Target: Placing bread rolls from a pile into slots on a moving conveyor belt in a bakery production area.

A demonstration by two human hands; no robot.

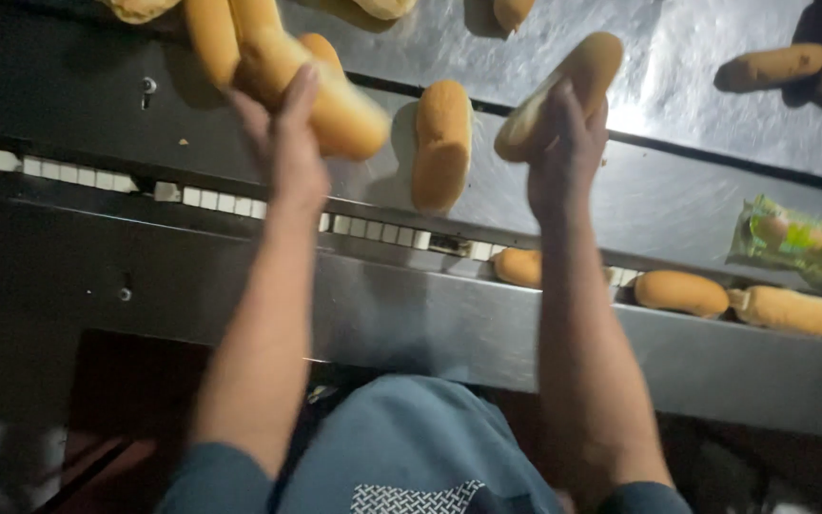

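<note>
My left hand (289,143) grips a long golden bread roll (335,100) and lifts it above the steel table, with more rolls (211,33) right behind it. My right hand (563,152) holds another long roll (568,86) tilted up to the right, its pale side showing. Between the two hands a single roll (441,143) lies on the metal surface (658,200).
A narrow channel with white chain links (211,200) runs along the near side and carries several rolls (682,292). A green printed wrapper (796,241) lies at the right. More rolls (773,65) sit at the far right. A steel front panel (411,328) faces my body.
</note>
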